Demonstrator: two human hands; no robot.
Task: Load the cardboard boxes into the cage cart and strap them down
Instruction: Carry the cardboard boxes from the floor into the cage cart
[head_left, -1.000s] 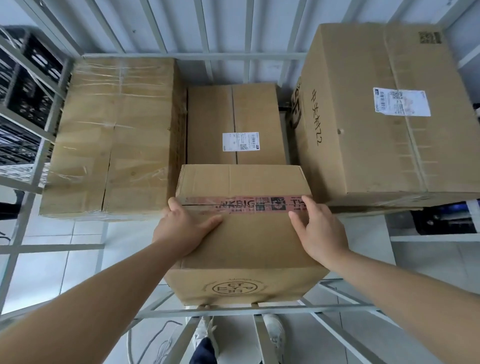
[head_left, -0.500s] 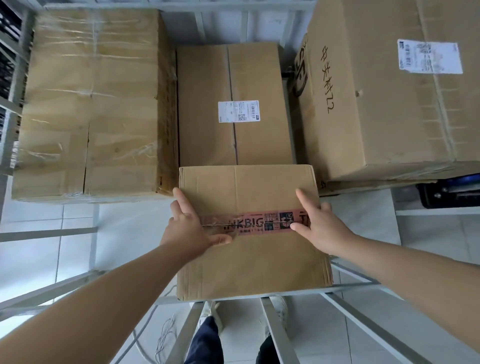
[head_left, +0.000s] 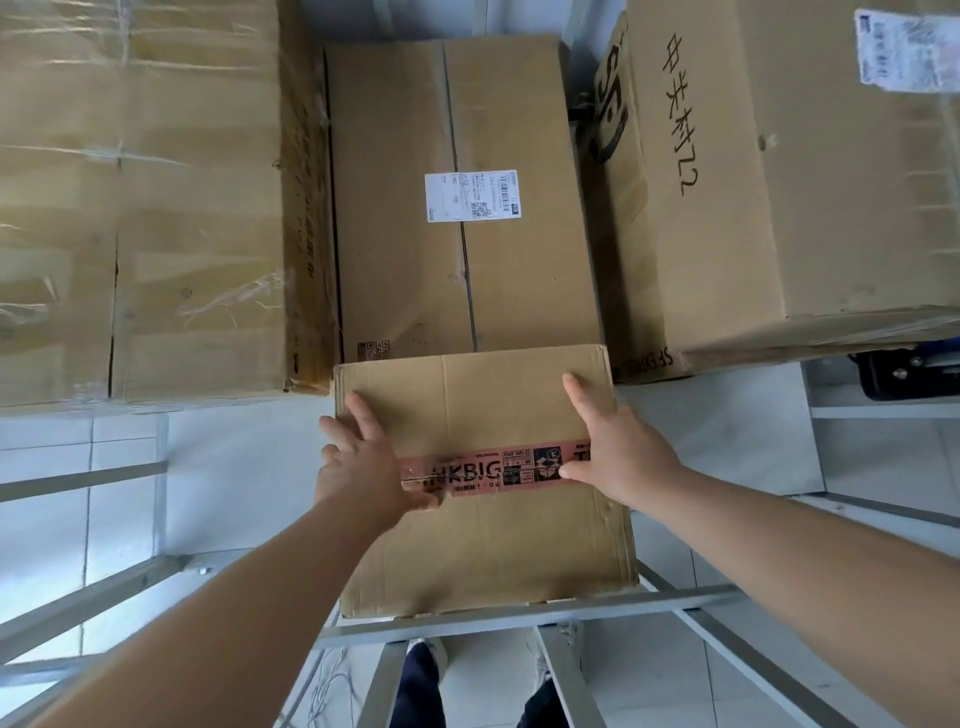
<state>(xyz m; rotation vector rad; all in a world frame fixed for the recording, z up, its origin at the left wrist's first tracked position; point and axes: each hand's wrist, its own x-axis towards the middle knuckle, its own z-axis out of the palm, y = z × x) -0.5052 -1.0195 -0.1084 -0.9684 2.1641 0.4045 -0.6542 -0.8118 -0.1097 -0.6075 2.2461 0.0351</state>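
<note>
Change: small box (head_left: 483, 545) has tipped flat, touching middle box (head_left: 395, 218).
Hands: my left hand (head_left: 363, 462), right hand (head_left: 618, 457) press it, fingers straight.
Meaning: seated, I think.

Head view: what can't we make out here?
Head view: pink tape on the small box, both ends of its print covered by the left hand and right hand.
Head view: white label on the middle box, print too small to read.
Head view: shipping label on the right box, blurred, cut off by the right edge.
Head view: wrapped left box, cut off by left and top edges.
</note>
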